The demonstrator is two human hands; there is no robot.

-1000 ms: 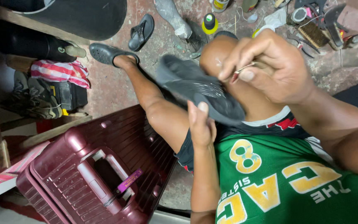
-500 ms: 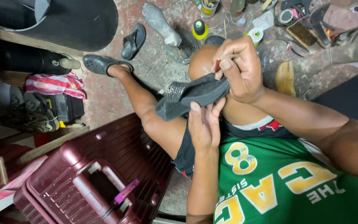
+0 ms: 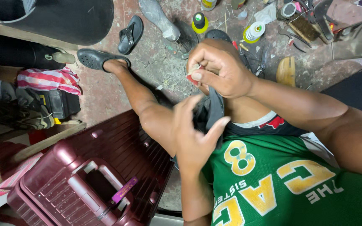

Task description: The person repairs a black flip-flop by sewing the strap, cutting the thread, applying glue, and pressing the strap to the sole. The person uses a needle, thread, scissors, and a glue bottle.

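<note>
my left hand [image 3: 193,138] is closed around the dark shoe [image 3: 214,111] that stands on edge in my lap, thumb on one side and fingers on the other. just above it my right hand [image 3: 221,71] is pinched shut on a small reddish tool [image 3: 193,75], held right over the shoe's top edge; i cannot tell what kind of tool it is.

beside my knee lies one maroon hard suitcase [image 3: 97,175], shut, so what is in it cannot be seen; a purple tag lies by its handle. past it, one red and white striped cloth [image 3: 49,79] sits on a dark bag.

my foot wears one dark clog [image 3: 95,58]. near it on the stained floor [image 3: 105,92] lies one black sandal [image 3: 130,33] and one grey shoe last [image 3: 160,19]. farther out i count two spools of thread: one dark on a yellow base [image 3: 198,21], one white [image 3: 254,31]. one wooden shoe form [image 3: 286,71] lies off to the right, one brush [image 3: 304,27] beyond it.
</note>
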